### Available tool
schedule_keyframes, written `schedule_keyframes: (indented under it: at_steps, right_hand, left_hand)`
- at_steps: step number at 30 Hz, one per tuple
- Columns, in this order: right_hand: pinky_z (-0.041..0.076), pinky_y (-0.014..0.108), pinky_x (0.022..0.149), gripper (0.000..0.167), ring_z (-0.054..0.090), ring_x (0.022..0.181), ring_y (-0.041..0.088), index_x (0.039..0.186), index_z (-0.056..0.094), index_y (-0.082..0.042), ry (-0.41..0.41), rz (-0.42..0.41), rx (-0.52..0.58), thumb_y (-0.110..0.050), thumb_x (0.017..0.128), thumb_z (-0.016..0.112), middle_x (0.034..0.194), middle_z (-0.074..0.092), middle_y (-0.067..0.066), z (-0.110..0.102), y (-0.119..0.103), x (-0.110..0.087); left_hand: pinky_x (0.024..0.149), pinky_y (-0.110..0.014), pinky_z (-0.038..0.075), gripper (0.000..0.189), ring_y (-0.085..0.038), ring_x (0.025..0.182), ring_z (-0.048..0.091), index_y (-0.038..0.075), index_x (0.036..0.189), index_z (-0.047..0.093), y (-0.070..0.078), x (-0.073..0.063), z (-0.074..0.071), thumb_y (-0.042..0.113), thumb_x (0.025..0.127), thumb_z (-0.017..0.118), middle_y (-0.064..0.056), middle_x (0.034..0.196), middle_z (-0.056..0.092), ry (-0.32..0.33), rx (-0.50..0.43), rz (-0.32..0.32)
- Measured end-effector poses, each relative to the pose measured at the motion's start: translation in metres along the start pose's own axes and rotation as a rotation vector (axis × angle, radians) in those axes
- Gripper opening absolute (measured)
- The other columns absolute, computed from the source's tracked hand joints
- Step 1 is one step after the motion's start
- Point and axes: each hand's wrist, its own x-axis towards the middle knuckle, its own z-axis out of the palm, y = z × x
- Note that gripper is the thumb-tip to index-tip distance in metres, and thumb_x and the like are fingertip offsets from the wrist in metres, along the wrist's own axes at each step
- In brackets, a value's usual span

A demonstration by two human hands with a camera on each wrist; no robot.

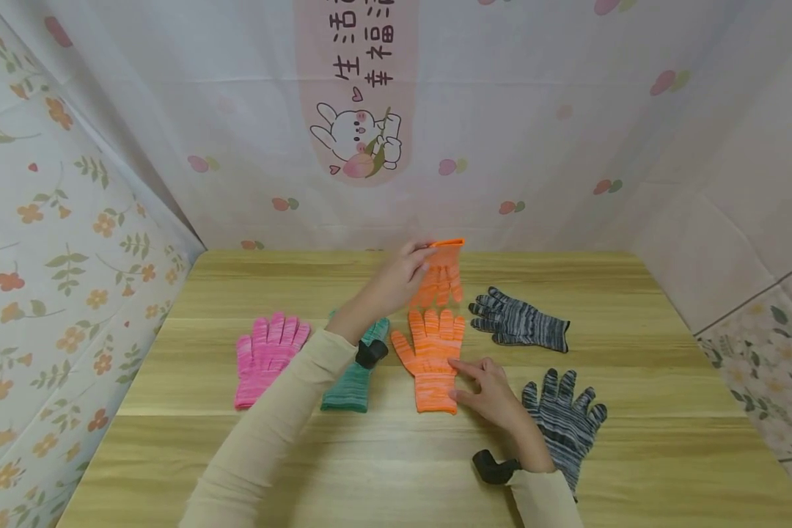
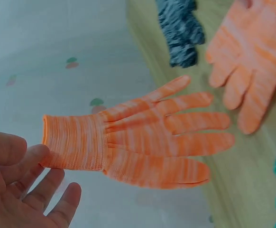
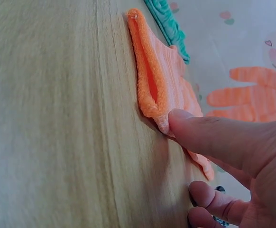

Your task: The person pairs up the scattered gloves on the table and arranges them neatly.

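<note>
Glove (image 1: pixel 443 283), cuff (image 1: pixel 447 253) part-covered by left hand (image 1: pixel 398 277)

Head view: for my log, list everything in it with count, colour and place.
Table: 1, tan, centre
Leftmost glove: 1, pink, on the table
Second glove: 1, green, right of that, partly covered
Flat glove: 1, orange, table's middle
Raised glove: 1, orange, held up beyond the flat one
Far glove: 1, black and grey, table's right
Near glove: 1, black and grey, right foreground, partly covered
Back sheet: 1, whitish, printed, behind table
Flowered cloth: 1, white and orange, left
Side wall: 1, pale, flowered below, right
Wrist devices: 2, black, one per wrist
Sleeves: 2, cream, forearms
Left hand: 1, on raised glove's cuff
Right hand: 1, at flat glove's edge
</note>
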Motion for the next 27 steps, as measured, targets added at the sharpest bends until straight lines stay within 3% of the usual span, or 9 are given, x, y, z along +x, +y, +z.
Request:
schedule_keyframes:
  at_steps: [9,15,22,27]
  right_hand:
    - [0.026,0.030,0.068,0.054,0.030,0.088,0.021,0.133,0.053,-0.016,-0.004,0.018,-0.007,-0.026,0.083,0.070,0.097,0.043,0.007,0.002,-0.002,0.001]
    - [0.027,0.030,0.068,0.054,0.031,0.088,0.021,0.132,0.054,-0.016,0.001,0.028,-0.025,-0.028,0.082,0.070,0.096,0.042,0.006,0.001,-0.002,0.001]
    - [0.025,0.029,0.067,0.053,0.030,0.085,0.021,0.130,0.056,-0.013,0.018,0.018,-0.049,-0.025,0.081,0.071,0.092,0.039,0.006,0.001,-0.001,0.001]
    - [0.023,0.029,0.066,0.048,0.030,0.083,0.021,0.123,0.060,-0.005,0.034,0.002,-0.065,-0.022,0.081,0.072,0.088,0.036,0.005,0.002,0.000,0.002]
  left_hand:
    - [0.105,-0.040,0.037,0.040,-0.028,0.131,0.038,-0.001,0.138,0.040,-0.006,-0.018,0.014,0.011,0.100,0.037,-0.015,0.147,0.032,-0.065,0.010,0.058]
    - [0.095,-0.036,0.046,0.042,-0.025,0.120,0.049,0.010,0.142,0.039,-0.004,-0.040,0.026,0.012,0.100,0.039,-0.009,0.147,0.032,-0.132,0.010,0.058]
    - [0.103,-0.039,0.040,0.039,-0.023,0.130,0.042,0.009,0.136,0.048,0.005,-0.078,0.049,0.014,0.097,0.045,-0.004,0.142,0.042,-0.137,0.173,0.159]
    - [0.104,-0.036,0.040,0.037,-0.021,0.127,0.046,0.008,0.133,0.052,0.009,-0.105,0.067,0.017,0.097,0.045,-0.003,0.140,0.045,-0.179,0.303,0.187]
